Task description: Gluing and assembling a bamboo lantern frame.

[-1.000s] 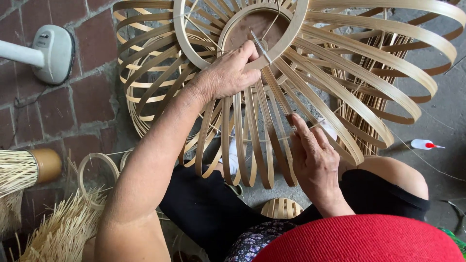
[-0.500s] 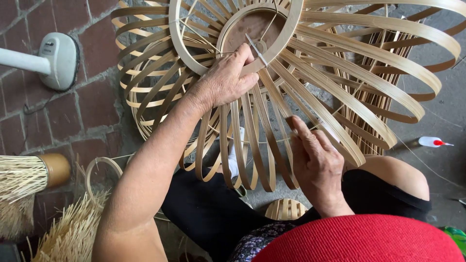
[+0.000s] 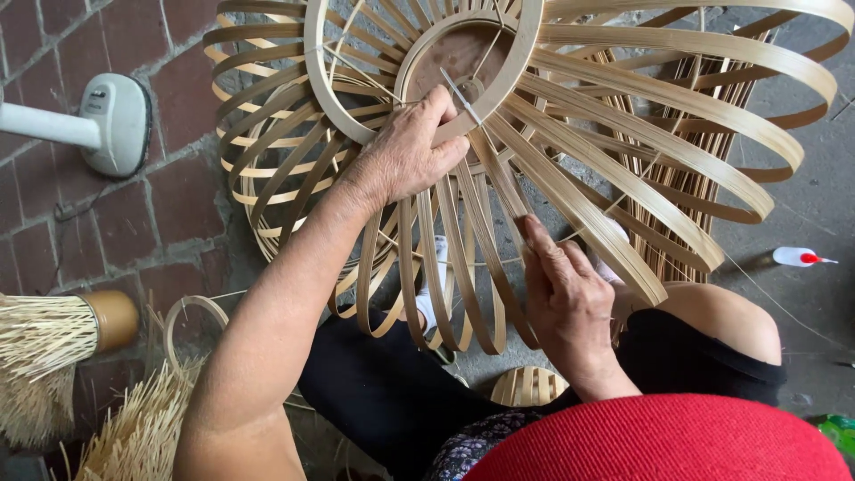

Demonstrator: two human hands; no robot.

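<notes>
A large round frame of curved bamboo strips (image 3: 641, 116) rests across my lap, its slats fanning out from an inner ring (image 3: 463, 53). My left hand (image 3: 405, 151) lies on the slats at the ring's near edge, fingers pressing down beside a thin metal pin (image 3: 460, 94). My right hand (image 3: 561, 298) is lower, its fingers closed around one slat near its lower bend. A fine thread (image 3: 766, 294) trails off to the right.
A white fan base (image 3: 111, 120) sits on the brick floor at left. Bundles of thin bamboo splints (image 3: 44, 334) and a loose bamboo ring (image 3: 191, 312) lie bottom left. A small white bottle with a red tip (image 3: 797, 257) lies on the concrete at right.
The frame has shifted slightly up and left in view. My left hand stays at the ring and my right hand stays on the same slat.
</notes>
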